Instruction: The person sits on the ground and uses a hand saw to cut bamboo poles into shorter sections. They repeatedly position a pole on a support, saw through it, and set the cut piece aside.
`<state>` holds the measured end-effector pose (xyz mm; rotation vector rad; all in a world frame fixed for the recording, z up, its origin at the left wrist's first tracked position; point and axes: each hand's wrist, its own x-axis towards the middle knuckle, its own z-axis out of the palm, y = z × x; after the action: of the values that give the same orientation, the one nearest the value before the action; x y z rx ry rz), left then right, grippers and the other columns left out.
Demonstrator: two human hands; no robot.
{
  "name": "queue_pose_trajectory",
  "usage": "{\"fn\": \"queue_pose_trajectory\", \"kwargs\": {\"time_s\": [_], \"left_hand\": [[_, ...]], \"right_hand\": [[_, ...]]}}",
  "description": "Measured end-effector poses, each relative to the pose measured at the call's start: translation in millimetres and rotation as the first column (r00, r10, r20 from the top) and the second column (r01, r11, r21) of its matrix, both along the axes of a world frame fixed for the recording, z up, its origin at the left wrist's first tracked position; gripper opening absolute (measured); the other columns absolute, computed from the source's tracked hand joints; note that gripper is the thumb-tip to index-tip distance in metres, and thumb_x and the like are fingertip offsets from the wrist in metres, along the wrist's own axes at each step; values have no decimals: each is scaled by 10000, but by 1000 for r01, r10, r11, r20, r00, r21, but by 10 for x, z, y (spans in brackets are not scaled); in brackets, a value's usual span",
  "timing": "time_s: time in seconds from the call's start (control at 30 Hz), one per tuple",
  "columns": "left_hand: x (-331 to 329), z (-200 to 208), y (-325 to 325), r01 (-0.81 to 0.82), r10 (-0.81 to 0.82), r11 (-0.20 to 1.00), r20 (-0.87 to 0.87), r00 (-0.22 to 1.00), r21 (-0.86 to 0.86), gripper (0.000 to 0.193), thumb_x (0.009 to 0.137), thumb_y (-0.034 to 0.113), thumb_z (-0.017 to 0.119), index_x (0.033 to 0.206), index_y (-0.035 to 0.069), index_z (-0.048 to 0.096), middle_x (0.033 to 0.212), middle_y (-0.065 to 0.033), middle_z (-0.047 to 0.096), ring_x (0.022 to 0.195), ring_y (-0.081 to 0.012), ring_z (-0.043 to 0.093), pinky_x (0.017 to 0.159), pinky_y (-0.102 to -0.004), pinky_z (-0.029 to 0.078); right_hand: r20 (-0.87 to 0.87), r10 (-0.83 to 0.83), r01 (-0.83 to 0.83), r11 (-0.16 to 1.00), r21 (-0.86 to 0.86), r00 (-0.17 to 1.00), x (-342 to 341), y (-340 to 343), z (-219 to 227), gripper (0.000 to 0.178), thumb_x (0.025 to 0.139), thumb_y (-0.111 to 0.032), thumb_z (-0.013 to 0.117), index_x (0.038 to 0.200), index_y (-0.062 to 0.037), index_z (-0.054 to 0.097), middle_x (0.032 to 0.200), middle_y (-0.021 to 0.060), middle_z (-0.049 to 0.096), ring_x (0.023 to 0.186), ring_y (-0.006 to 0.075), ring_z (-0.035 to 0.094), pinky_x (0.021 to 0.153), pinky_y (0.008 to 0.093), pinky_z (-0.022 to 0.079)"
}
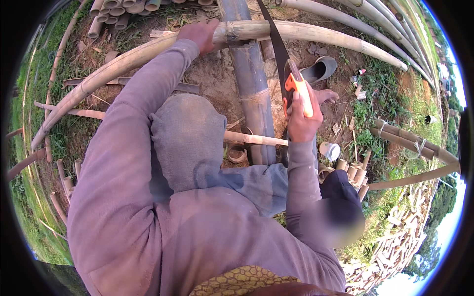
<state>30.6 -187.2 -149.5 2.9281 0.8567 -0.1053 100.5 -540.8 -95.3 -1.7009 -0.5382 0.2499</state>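
A long pale bamboo pole (242,30) lies crosswise over a thick grey bamboo log (253,93). My left hand (200,36) is closed over the pole, just left of where it crosses the log. In my right hand (303,121) is the orange handle of a handsaw (279,47), gripped with the fingers wrapped round it. The dark saw blade points away from me and crosses the pole just right of the log. Whether its teeth are in the bamboo I cannot tell.
Stacked bamboo tubes (116,11) lie at the far left, long poles (345,24) at the far right. A grey clog (321,69) and a white tub (330,151) are on the ground to the right. Short bamboo pieces (356,173) stand near a dark-capped person (340,186) by my right arm.
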Motion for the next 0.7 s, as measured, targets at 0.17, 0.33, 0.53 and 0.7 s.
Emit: {"fn": "queue_pose_trajectory", "kwargs": {"time_s": [0.17, 0.33, 0.53, 0.7], "left_hand": [[96, -72, 35, 9, -9, 1000, -6, 1000, -10, 690, 855, 360, 817, 1443, 194, 498, 1313, -118, 687, 1160, -353, 711, 951, -501, 587], [88, -100, -82, 47, -48, 999, 30, 998, 20, 616, 882, 492, 806, 1326, 158, 540, 1227, -142, 711, 1106, -356, 734, 904, -492, 602], [79, 0, 17, 36, -37, 999, 54, 998, 24, 653, 879, 588, 798, 1296, 150, 551, 1191, -144, 723, 1089, -362, 739, 903, -489, 599], [124, -65, 9, 84, -86, 996, 75, 994, 28, 671, 894, 633, 765, 1305, 152, 542, 1203, -143, 723, 1112, -362, 732, 920, -476, 596]], "right_hand": [[69, -42, 48, 995, -89, 997, -595, -981, -21, 556, 1061, -310, 661, 1392, 133, 599, 1273, 226, 718, 1155, 276, 712, 912, 355, 608], [-17, -4, 5, 999, 44, 1000, 335, 360, -5, 385, 1046, -167, 702, 1354, 58, 657, 1095, 107, 737, 867, 135, 684, 721, 257, 568], [-17, 136, -136, 991, 21, 991, 629, 840, 290, 401, 1040, -200, 733, 1351, 2, 581, 984, 65, 697, 742, 83, 649, 620, 232, 541], [13, 82, -83, 996, 27, 997, 601, 734, 177, 414, 1062, -274, 715, 1339, 4, 582, 956, 55, 688, 741, 79, 628, 606, 231, 517]]}}
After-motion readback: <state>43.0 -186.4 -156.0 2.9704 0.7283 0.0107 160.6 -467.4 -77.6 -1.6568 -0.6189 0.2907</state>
